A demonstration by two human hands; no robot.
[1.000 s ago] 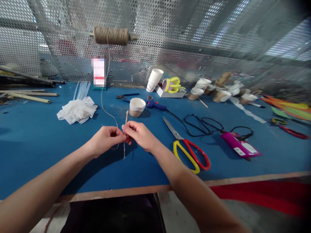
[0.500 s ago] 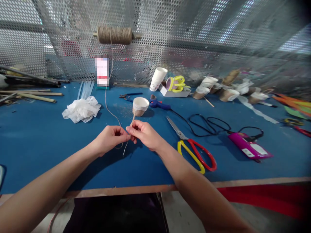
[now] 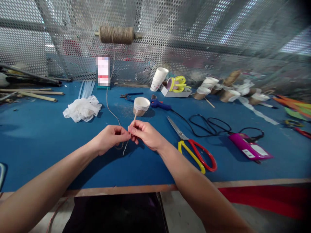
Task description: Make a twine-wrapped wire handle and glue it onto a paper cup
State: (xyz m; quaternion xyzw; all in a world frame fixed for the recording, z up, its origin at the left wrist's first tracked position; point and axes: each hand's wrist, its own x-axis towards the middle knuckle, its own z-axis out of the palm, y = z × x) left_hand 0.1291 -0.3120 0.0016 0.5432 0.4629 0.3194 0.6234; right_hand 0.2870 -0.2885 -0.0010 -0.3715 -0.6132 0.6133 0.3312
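Note:
My left hand (image 3: 110, 137) and my right hand (image 3: 145, 133) meet over the blue table (image 3: 36, 136), both pinched shut. Between them they hold a thin stick (image 3: 133, 122) that tilts up to the right, partly wound with twine. My left fingers pinch the twine (image 3: 110, 110), which runs up to a spool (image 3: 116, 34) on a peg on the perforated metal wall. A short loop of twine hangs below my left fingers.
Just beyond my hands stand a twine-wrapped paper cup (image 3: 141, 106) and a blue glue gun (image 3: 160, 105) with a black cord. Red and yellow scissors (image 3: 194, 152) lie to the right, a magenta device (image 3: 250, 149) further right. Crumpled white plastic (image 3: 82, 108) and bamboo sticks (image 3: 31, 94) lie left.
The stick has tilted from nearly upright to leaning right, and my hands have stayed together, turning it slightly. The view has shifted a little to the left.

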